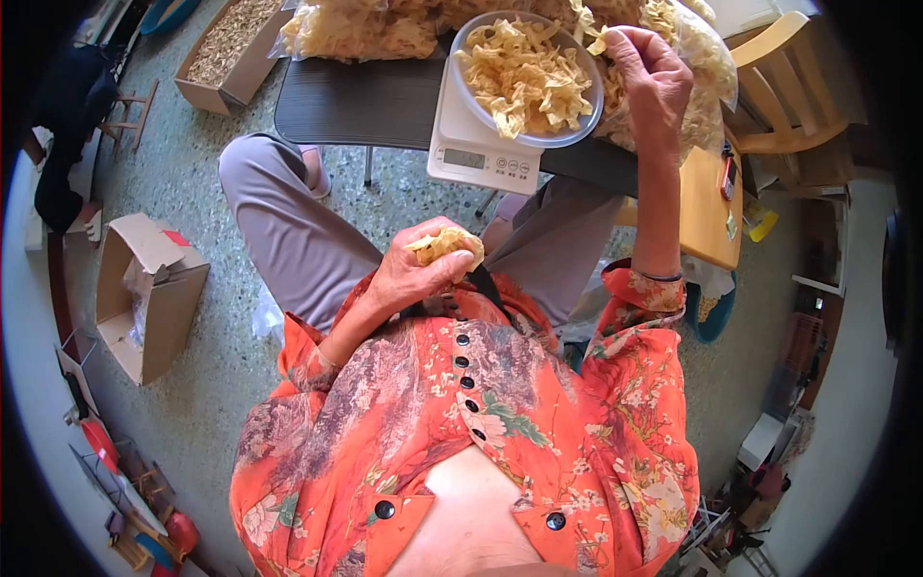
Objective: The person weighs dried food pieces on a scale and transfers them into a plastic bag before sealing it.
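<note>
My left hand (418,269) is closed around a clump of pale yellow dried strips (448,247), held over my lap. At the upper right, my right hand (656,75) pinches a thin dried piece (598,44) between thumb and fingertips, right by the rim of a plastic bowl (587,127). That bowl is heaped with curled dried strips (524,77) and rests on a white kitchen scale (461,135). The scale's display faces me, its digits too faint to read.
Clear bags of dried strips (361,31) crowd the dark table (336,101), with another big bag (707,82) at right. A wooden chair (788,87) and a wooden seat (710,212) stand on the right. Cardboard boxes (173,298) (207,94) sit on the floor at left.
</note>
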A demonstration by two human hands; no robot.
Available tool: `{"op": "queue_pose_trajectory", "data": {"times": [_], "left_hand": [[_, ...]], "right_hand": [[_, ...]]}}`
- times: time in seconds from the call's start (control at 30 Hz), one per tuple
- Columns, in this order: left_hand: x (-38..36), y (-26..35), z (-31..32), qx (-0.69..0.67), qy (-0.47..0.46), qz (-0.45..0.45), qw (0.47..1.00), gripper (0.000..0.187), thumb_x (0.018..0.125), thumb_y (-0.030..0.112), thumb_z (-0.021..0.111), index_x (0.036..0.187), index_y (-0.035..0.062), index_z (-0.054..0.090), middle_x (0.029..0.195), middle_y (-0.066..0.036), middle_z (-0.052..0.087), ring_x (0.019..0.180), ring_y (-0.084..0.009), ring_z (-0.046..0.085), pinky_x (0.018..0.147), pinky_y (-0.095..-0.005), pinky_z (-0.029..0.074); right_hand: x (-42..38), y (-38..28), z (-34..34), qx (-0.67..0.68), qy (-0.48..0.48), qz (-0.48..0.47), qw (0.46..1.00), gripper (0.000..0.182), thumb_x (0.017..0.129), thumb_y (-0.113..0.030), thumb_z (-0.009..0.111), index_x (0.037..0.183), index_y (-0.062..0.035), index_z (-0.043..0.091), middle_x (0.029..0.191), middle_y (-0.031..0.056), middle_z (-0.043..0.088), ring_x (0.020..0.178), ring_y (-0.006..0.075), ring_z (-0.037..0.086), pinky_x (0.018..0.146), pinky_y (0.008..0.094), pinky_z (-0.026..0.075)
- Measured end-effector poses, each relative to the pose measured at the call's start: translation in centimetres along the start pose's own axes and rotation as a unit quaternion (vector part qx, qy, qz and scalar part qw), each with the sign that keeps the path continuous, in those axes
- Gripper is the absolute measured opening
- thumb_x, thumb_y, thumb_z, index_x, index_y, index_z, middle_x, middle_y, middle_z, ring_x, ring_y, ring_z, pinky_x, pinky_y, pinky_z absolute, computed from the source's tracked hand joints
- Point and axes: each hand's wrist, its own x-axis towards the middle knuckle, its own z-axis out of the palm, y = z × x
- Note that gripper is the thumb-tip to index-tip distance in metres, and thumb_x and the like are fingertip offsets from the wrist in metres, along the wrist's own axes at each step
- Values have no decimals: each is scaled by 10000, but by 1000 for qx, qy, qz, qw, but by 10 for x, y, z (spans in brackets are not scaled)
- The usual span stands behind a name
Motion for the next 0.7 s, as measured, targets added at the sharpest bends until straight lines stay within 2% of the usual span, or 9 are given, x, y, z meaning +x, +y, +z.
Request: {"op": "queue_pose_trajectory", "data": {"times": [0.03,0.07,0.13,0.27,0.3,0.37,0.4,0.53,0.7], "left_hand": [[1,-1,0,-6,2,7,1000,161,952,156,700,1042,24,681,839,9,655,727,-48,586,648,-212,486],[1,-3,1,-6,3,3,1000,161,952,156,700,1042,24,681,839,9,655,727,-48,586,648,-212,486],[2,-3,2,-15,0,7,1000,169,963,176,697,1030,32,638,763,3,613,574,-44,499,503,-211,399],[1,0,0,-44,-4,-25,999,177,953,184,703,1014,35,628,778,-18,630,563,-60,514,493,-214,405],[1,0,0,-44,-3,-26,999,177,953,184,703,1014,35,628,778,-18,630,563,-60,514,493,-214,405],[1,1,0,-64,-2,-25,998,169,949,165,701,1029,37,623,804,-34,654,572,-63,531,487,-215,420],[1,0,-1,-64,0,-26,998,169,949,165,701,1029,37,623,804,-34,654,572,-63,531,487,-215,420],[4,-5,0,-54,11,8,998,137,948,122,684,1044,36,636,820,-38,673,592,-62,560,488,-211,433],[4,-2,-3,-49,33,7,998,131,952,102,674,1061,33,650,837,-25,679,631,-55,582,512,-211,445]], "right_hand": [[-2,0,0,31,4,23,999,140,934,-157,756,1015,-42,752,790,-76,647,598,-15,428,525,171,315],[-4,1,0,33,3,27,999,140,934,-157,756,1015,-42,752,790,-76,647,598,-15,428,525,171,315],[-9,0,0,24,18,16,999,153,933,-158,758,1020,-33,748,776,-77,632,589,-16,413,515,172,295],[-25,-17,3,79,10,11,997,173,947,-155,740,1032,-5,727,743,-75,596,585,-14,400,516,171,276],[-29,-18,2,80,9,13,997,173,947,-155,740,1032,-5,727,743,-75,596,585,-14,400,516,171,276],[-35,-20,-1,120,10,37,992,151,932,-129,754,1002,3,736,841,-8,698,749,45,606,671,189,479],[-39,-21,1,149,18,39,988,146,931,-133,757,1001,-7,732,805,-29,673,688,26,563,608,173,436],[-58,-29,0,142,12,35,989,109,935,-122,750,980,-25,726,756,-63,624,592,-5,454,511,162,329],[-103,-45,1,162,-30,47,985,106,955,-114,725,977,-12,705,783,-56,618,645,7,488,561,158,365]]}}
